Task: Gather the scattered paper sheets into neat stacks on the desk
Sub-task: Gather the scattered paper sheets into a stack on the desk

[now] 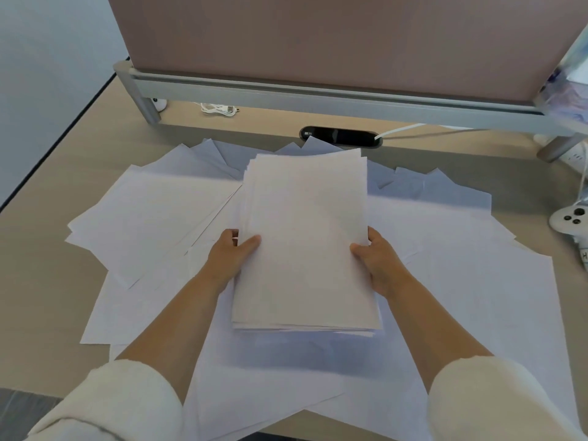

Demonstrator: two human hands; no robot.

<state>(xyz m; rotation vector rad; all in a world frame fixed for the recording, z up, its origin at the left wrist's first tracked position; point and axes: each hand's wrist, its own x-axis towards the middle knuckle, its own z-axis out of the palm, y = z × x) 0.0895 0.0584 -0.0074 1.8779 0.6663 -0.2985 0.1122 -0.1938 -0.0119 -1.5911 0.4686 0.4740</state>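
Note:
A thick stack of white paper sheets is lifted off the desk at its centre, its near edge casting a shadow below. My left hand grips the stack's left edge, thumb on top. My right hand grips the right edge the same way. The stack's edges are slightly uneven at the far end. Underneath and all around lie several loose white sheets fanned over the light wooden desk, some reaching past the front edge.
A pink partition panel on a grey metal frame stands at the back. A black cable port sits just behind the papers. A white coiled cable lies at the back left. A white controller rests at the right edge.

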